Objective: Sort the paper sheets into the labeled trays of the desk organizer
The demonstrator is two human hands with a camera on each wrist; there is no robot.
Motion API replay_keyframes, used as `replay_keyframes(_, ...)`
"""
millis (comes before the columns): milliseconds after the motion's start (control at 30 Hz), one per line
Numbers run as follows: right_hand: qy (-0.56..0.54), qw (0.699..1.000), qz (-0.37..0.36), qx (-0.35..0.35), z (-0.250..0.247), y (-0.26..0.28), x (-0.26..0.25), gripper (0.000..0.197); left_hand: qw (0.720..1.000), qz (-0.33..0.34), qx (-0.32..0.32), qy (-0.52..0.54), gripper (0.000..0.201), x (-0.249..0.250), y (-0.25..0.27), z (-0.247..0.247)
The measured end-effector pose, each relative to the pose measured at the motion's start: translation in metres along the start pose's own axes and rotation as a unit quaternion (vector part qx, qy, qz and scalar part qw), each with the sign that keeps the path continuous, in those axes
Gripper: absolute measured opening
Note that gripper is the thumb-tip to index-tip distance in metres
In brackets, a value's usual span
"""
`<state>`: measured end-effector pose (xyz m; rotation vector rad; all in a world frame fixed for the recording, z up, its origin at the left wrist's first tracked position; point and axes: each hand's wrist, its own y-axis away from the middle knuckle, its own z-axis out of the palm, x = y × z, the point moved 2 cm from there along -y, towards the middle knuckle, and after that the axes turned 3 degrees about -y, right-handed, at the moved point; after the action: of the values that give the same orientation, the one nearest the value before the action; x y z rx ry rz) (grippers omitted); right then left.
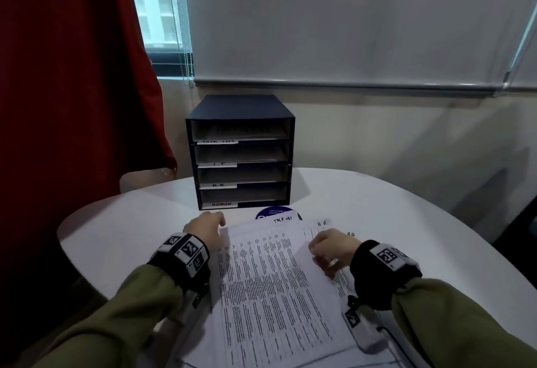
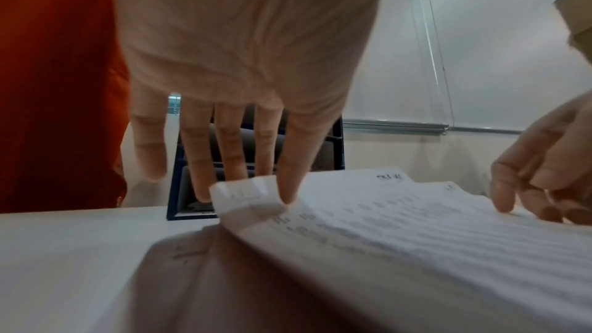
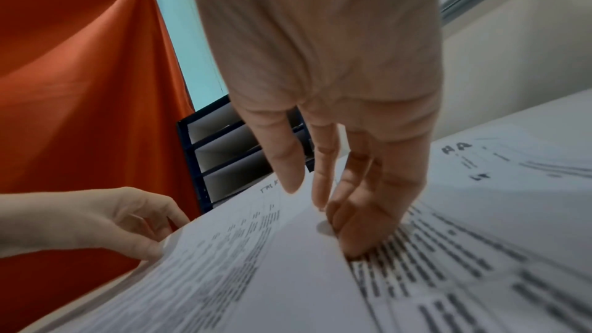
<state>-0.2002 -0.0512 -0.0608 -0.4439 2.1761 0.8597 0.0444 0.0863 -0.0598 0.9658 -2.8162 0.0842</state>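
Two hands at frame centre: the top sheet (image 1: 270,274) is pinched at its upper-left corner by the left hand (image 1: 206,229) — the right hand's (image 1: 331,248) loosely curled fingertips (image 3: 355,242) pressed on its right edge — below the desk organizer (image 1: 241,152).

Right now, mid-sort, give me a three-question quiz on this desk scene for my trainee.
1. True or false: the left hand pinches the lifted corner of the top printed white paper sheet.
2. Which handwritten label heads that top sheet: A) ADMIN, B) TASK LIST, C) H.R.?
3. Fill in: the dark blue four-tray desk organizer has its lowest tray labelled ____.

Key
1. True: the thumb and fingers pinch that corner, which is raised off the round white table.
2. B. The sheet under the right hand reads H.R.
3. ADMIN.
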Motion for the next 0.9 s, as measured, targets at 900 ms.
replay_keyframes(900,-0.060,0.996,0.017,0.070,-0.023,0.019,0.036,0.019,0.991,0.050,0.059,0.105,0.011,0.051,-0.002,-0.002)
